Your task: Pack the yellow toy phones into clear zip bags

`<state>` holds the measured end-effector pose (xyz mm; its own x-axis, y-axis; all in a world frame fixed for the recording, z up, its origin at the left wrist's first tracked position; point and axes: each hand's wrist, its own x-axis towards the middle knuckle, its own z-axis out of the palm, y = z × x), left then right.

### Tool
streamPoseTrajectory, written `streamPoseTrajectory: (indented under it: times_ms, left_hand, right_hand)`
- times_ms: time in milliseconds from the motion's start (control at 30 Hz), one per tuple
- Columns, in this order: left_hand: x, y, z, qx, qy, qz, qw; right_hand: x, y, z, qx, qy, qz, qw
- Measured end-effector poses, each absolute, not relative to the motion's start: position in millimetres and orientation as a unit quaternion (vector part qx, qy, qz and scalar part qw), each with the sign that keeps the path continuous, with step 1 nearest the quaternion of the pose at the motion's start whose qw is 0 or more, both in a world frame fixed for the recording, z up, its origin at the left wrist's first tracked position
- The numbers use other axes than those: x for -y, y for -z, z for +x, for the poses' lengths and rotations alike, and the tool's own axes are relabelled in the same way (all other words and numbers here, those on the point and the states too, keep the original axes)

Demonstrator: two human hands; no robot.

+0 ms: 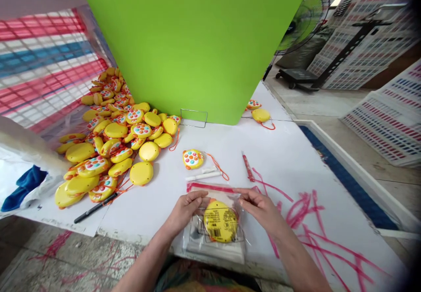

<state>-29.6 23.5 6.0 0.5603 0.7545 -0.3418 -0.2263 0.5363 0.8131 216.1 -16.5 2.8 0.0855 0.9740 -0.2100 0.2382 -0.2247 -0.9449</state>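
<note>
A clear plastic bag (213,250) with printed black text lies at the table's front edge. Inside it, or just under its film, is a round yellow toy (220,222), plain back up. My left hand (189,208) pinches the bag's upper left edge between thumb and fingers. On the other side, my right hand (258,206) pinches the upper right edge. A pink strip (194,186) runs along the top of the bags. Beyond the bag lie a white marker (204,176) and a yellow toy with coloured dots (193,158), an orange cord beside it.
A large pile of yellow toys (115,129) covers the left of the table. A tall green board (197,42) stands behind. A black marker (95,208) lies at left, a red patterned pen (247,167) at right, near loose pink strips (299,211). A fan (305,20) stands beyond.
</note>
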Motion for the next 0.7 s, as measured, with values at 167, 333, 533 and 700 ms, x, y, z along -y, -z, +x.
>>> streamPoseTrajectory:
  times_ms: [167,333,533,700]
  left_hand:
    - [-23.4,-5.4,-30.8,-0.357,-0.286,0.411,0.789]
    - [-21.1,2.1,-31.2,-0.364,-0.29,0.442,0.767]
    - [-20.6,-0.8,-29.6,-0.379,-0.287,0.431,0.767]
    - [-20.4,-1.4,-29.0,-0.407,-0.29,0.454,0.737]
  right_hand:
    - [17.1,5.1,217.3,0.474,-0.483,-0.618,0.401]
    - [15.2,7.6,217.3,0.458,-0.487,-0.616,0.417]
    - [15.0,4.2,215.0,0.457,-0.497,-0.6,0.43]
    - [15.6,8.3,217.7,0.489,-0.506,-0.593,0.391]
